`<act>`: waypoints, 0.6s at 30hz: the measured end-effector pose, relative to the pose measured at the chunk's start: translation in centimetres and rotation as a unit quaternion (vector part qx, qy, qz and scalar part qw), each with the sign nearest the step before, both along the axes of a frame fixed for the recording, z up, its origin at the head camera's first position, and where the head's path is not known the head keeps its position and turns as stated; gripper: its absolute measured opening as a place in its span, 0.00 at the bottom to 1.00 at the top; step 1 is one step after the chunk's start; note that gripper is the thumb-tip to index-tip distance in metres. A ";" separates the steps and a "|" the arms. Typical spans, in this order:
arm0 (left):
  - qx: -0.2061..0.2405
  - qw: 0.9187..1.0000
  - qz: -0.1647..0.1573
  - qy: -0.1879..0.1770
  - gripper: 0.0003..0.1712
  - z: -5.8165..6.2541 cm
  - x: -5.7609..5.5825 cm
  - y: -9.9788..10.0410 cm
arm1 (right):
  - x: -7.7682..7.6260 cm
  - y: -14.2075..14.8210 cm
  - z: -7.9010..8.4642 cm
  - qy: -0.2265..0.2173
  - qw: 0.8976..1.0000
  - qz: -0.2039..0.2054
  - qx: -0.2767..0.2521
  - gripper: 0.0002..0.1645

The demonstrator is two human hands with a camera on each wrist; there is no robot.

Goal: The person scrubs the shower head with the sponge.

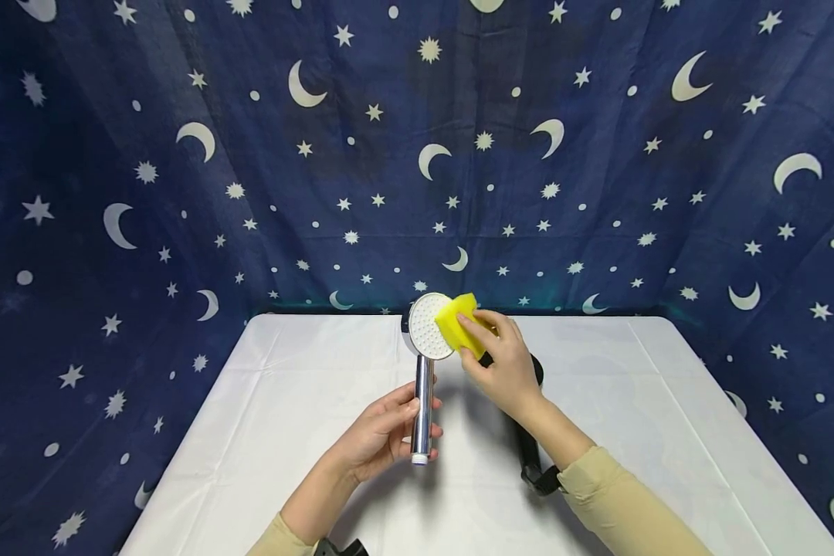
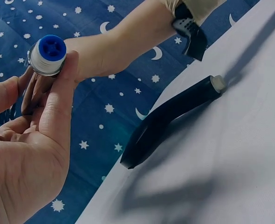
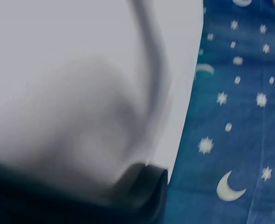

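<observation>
Roomy left of the left hand (image 1: 389, 432), over the white table (image 1: 278, 401); blocked under the right forearm (image 1: 563, 439) by a black handle (image 1: 527, 448), walled behind by starry cloth (image 1: 389, 170)!

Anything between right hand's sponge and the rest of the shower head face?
Nothing visible. The yellow sponge overlaps the white face at its right edge in the head view; the rest shows uncovered. The left hand grips the chrome handle below.

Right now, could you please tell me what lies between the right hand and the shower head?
A yellow sponge, pinched by the right hand; the head view shows it overlapping the shower head.
</observation>
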State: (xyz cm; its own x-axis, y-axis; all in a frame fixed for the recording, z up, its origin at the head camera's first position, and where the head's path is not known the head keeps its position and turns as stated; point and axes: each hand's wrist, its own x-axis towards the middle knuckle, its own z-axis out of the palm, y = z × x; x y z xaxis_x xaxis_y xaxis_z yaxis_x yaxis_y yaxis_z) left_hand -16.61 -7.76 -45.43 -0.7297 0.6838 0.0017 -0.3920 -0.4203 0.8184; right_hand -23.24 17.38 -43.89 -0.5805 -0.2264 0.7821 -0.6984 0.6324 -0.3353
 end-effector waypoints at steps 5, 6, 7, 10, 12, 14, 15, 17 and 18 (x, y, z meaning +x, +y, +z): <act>0.002 1.000 0.009 0.005 0.30 0.0 -0.3 -0.3 | 1.8 -1.5 0.1 -0.013 0.999 0.039 0.001 0.28; 0.001 1.000 0.011 0.007 0.30 0.0 -0.4 -0.3 | 2.1 -1.7 0.1 -0.014 0.999 0.045 0.006 0.28; 0.001 1.000 0.012 0.009 0.30 0.1 -0.4 -0.4 | 2.4 -1.9 0.1 -0.014 0.998 0.052 0.013 0.28; 0.000 1.000 0.014 0.016 0.30 0.1 -0.6 -0.6 | 3.1 -2.3 0.3 -0.016 0.997 0.068 0.033 0.28; 0.000 1.000 0.018 0.017 0.29 0.1 -0.7 -0.8 | 3.4 -2.3 0.6 -0.020 0.995 0.080 0.049 0.28; 0.002 1.000 0.023 0.017 0.30 0.1 -0.7 -1.0 | 3.7 -2.3 0.8 -0.023 0.993 0.093 0.069 0.27; 0.003 1.000 0.026 0.016 0.30 0.1 -0.8 -1.1 | 3.8 -2.2 1.0 -0.025 0.991 0.100 0.079 0.27; 0.004 0.999 0.030 0.012 0.30 0.0 -0.8 -1.3 | 4.1 -2.0 1.3 -0.023 0.988 0.114 0.098 0.28; 0.004 0.999 0.031 0.010 0.30 -0.1 -0.8 -1.4 | 4.3 -1.9 1.4 -0.017 0.987 0.122 0.105 0.28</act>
State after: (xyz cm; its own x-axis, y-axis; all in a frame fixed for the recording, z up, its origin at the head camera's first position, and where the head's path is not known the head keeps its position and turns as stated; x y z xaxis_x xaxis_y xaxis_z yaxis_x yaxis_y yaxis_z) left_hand -17.43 -9.12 -45.50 -0.7708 0.6367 0.0220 -0.3482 -0.4500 0.8224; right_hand -18.93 15.50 -42.51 -0.5141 -0.5183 0.6834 -0.8291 0.5043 -0.2412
